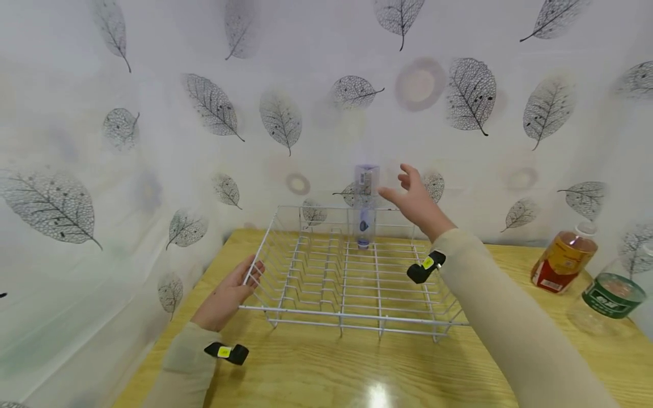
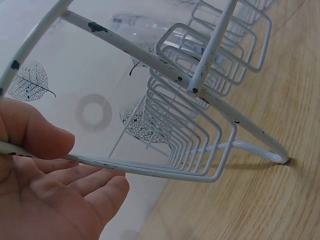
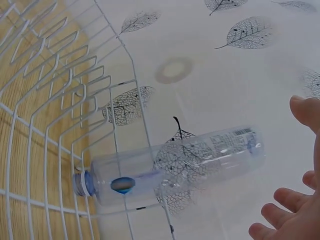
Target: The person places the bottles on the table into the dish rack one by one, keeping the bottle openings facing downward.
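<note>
A white wire dish rack (image 1: 359, 317) stands on the wooden table. My left hand (image 1: 232, 292) holds its left rim, thumb (image 2: 47, 140) over the wire and fingers below it. Paint is chipped off the wire in the left wrist view. At the rack's far side a clear plastic bottle (image 1: 366, 212) stands upside down, its blue cap (image 3: 83, 183) down among the wires and its base above the rim. My right hand (image 1: 415, 198) is beside the bottle's upper end, apart from it, with fingers spread and nothing in them.
To the right of the rack stand a bottle with a red and yellow label (image 1: 563, 258) and a clear bottle with a green label (image 1: 609, 297). A leaf-printed sheet (image 1: 326, 130) hangs close behind the table (image 1: 326, 371) and along its left side.
</note>
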Available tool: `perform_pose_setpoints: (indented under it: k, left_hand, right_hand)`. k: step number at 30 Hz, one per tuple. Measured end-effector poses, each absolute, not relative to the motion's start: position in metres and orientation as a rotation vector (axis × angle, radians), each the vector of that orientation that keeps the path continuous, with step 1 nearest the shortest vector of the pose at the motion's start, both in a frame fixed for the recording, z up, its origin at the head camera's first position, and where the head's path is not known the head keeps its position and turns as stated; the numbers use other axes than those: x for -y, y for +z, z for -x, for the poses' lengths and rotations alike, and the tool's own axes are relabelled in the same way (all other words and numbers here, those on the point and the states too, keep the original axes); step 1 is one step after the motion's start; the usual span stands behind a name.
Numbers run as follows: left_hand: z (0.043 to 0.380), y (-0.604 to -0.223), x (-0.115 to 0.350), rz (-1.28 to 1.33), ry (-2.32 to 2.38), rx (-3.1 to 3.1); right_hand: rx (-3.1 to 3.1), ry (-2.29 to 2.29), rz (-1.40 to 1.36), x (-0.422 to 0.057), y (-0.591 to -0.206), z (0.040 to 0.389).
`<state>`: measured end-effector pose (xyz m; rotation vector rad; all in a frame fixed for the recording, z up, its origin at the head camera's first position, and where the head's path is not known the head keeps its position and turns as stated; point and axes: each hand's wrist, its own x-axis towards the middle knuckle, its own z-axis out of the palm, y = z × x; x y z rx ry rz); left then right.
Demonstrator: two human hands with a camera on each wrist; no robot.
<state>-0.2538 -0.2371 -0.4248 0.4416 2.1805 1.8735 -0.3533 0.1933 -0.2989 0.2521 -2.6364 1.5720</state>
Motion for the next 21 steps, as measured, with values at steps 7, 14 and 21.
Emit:
perform_pose_setpoints:
  k: [7,14,21]
  left_hand:
    - [0.254,-0.425,0.237,-0.437,1.872,-2.182]
    - [0.254,-0.425,0.238,-0.441,1.859,-2.199]
    - [0.254,-0.425,0.238,-0.447,1.857,-2.201]
  right_hand:
    - [2.641,1.512,-0.276,-0.208,-0.288,0.338]
    - [2.623,1.462,-0.308,-0.216,-0.281,0.322]
    - [2.621,1.455,-0.375,-0.228,-0.278,0.31]
